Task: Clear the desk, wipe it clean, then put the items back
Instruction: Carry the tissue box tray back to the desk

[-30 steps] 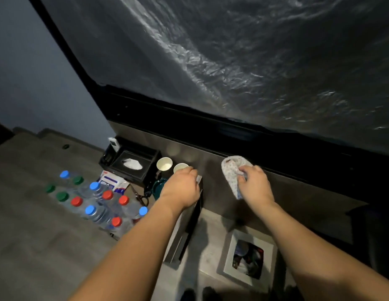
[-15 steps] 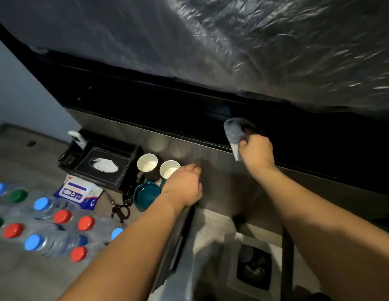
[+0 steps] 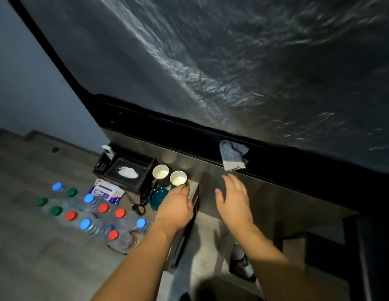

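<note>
- On dark ledge at desk's rear: cloth (image 3: 232,156) draped over edge, long axis vertical, hem pointing down.
- R hand (image 3: 233,199): fingers spread, below cloth, apart.
- L hand (image 3: 176,208): curled on desk (image 3: 265,198) corner.

Two bare forearms in view, no sleeves to the frame edge. Left hand (image 3: 175,210) and right hand (image 3: 233,200) ungloved. No rings, watch or bands visible on wrists or fingers. Nails short, unpainted as far as dim light allows. Detail soft from motion blur
</note>
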Motion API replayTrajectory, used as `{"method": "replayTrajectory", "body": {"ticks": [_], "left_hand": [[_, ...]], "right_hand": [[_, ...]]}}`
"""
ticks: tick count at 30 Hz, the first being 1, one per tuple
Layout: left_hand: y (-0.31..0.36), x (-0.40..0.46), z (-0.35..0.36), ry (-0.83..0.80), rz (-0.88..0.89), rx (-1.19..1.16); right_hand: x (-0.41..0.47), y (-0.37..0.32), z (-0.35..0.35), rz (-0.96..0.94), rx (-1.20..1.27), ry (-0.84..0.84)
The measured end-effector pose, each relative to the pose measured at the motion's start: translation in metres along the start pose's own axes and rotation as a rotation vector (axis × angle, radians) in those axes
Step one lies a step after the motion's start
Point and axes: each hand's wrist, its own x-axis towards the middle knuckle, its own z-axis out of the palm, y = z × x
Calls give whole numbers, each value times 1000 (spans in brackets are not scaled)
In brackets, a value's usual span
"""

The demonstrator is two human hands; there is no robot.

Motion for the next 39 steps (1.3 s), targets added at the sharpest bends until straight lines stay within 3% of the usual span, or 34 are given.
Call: {"method": "replayTrajectory", "body": {"ticks": [8,22,30,39], "left_hand": [[-24,-90,-51,232,-181,4],[-189,-233,-93,469,-558,-81],[-317,-273,-144,443,-538,-27],[-383,-167,-210,374,-182,109]], "right_hand": [[-46,-72,-21,-266,21,-148],[-122,-244,93,-625,-39,-426],[-150,-334,150,-575,-102,-427],[-68,-339,182,-343,-138,-293]]}}
